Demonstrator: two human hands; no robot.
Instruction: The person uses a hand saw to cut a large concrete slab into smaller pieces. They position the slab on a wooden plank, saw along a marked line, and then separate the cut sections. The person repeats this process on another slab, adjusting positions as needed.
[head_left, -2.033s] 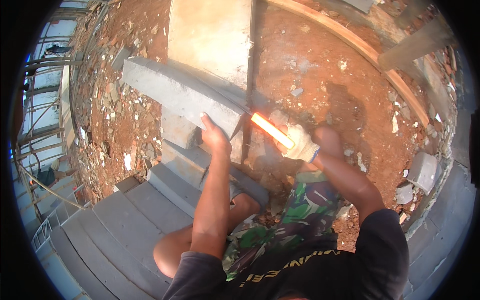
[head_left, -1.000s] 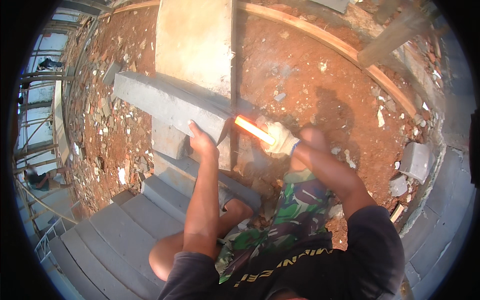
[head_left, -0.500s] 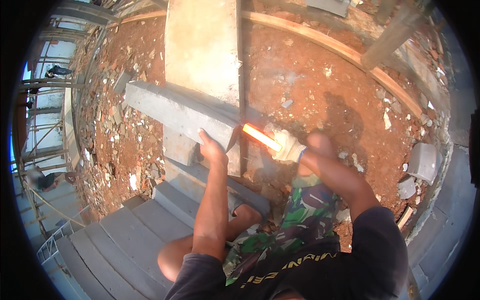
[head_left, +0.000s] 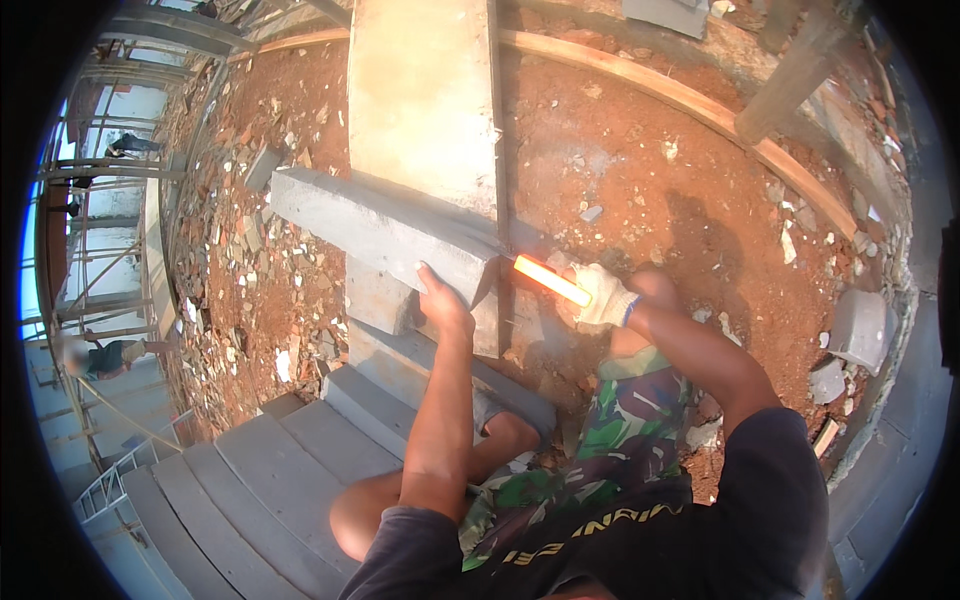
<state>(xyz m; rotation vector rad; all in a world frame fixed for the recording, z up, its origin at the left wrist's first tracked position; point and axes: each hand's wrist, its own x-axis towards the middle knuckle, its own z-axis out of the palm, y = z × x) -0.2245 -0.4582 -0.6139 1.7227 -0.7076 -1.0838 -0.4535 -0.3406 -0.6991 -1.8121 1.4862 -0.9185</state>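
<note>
A long light-grey block (head_left: 375,225) lies across the end of a pale board, over other grey blocks. My bare left hand (head_left: 443,308) grips its near edge, thumb up on the side face and the other fingers hidden. My right hand (head_left: 603,296), in a whitish knit glove, is closed around a tool with a glowing-bright orange bar-shaped part (head_left: 553,280). That bar points at the block's right end, close to its corner. Glare hides the tool's tip, so I cannot tell its kind or whether it touches the block.
The pale board (head_left: 425,100) stretches away from me. Stacked grey blocks (head_left: 290,470) stand at lower left. Reddish soil with rubble (head_left: 240,290) spreads around. A curved timber plank (head_left: 640,80) and a wooden post (head_left: 790,90) lie far right. A person (head_left: 110,358) is at far left.
The whole view has shifted slightly, so everything sits a little further right. The orange tool has moved slightly away from the block's end. My left hand keeps its grip.
</note>
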